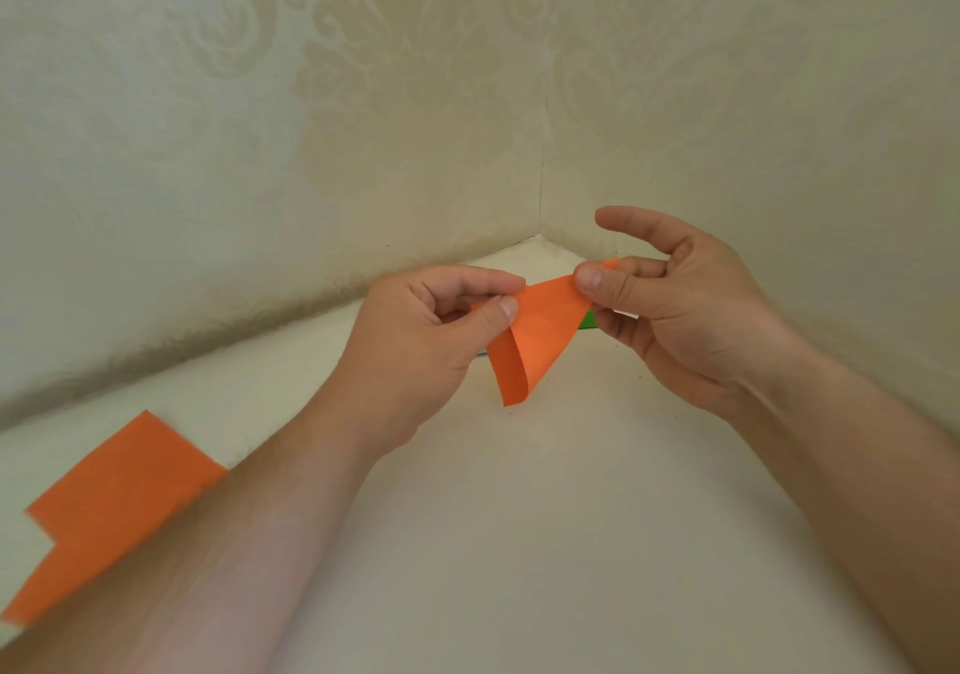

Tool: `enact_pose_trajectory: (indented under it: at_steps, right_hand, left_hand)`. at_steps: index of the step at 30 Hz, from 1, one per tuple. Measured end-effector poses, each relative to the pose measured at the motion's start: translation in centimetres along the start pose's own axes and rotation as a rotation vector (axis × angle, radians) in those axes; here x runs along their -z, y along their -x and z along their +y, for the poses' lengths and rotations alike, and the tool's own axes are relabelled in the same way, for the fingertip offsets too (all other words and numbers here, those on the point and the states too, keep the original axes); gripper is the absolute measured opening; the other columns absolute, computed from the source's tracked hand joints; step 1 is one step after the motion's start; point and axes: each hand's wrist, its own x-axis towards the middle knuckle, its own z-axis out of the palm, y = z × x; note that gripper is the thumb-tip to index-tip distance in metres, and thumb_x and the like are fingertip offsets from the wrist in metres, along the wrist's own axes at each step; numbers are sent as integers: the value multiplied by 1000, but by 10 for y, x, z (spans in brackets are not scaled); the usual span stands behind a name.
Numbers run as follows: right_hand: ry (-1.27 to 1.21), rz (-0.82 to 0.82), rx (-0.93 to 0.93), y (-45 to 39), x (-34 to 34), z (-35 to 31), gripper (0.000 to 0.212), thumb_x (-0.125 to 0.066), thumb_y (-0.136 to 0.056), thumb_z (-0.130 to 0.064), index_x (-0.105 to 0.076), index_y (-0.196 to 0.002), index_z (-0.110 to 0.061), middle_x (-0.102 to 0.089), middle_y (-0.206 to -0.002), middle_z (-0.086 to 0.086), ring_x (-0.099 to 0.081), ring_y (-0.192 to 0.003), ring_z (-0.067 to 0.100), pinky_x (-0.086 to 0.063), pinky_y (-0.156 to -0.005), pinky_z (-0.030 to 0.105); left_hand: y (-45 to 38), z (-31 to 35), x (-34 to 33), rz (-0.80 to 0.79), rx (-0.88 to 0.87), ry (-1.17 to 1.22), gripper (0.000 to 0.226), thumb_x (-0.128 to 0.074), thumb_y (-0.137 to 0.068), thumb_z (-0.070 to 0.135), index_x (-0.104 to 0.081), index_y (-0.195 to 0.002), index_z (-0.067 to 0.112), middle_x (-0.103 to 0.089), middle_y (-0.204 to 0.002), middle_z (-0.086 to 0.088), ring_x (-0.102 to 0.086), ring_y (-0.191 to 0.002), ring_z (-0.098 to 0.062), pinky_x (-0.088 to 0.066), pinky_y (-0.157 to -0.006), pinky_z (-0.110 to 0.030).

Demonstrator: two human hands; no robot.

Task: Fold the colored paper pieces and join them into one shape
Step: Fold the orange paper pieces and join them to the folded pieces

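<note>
A small orange paper piece (pixel 540 340) hangs in the air above the white table (pixel 545 517), curved over on itself with its loose end pointing down. My left hand (pixel 431 340) pinches its left corner between thumb and forefinger. My right hand (pixel 670 304) pinches its upper right corner with the thumb, the forefinger raised and stretched out. A sliver of green paper (pixel 588 321) shows on the table behind the orange piece, mostly hidden by it and by my right hand.
Flat orange paper pieces (pixel 109 512) lie on the table at the lower left, partly under my left forearm. Patterned wallpapered walls (pixel 363 127) meet in a corner just behind my hands.
</note>
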Motion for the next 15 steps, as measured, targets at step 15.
enact_pose_trajectory:
  at_steps: [15]
  right_hand:
    - [-91,7,2,-3,9,0,49,-68,-87,7,-63,-130,-16,-64,-75,8,-67,-75,17,-55,-69,27]
  left_hand:
    - [0,0,0,0,2,-5,24,-72,-92,3,-79,-90,27,-80,-86,4,-72,-81,-6,-54,-72,-16]
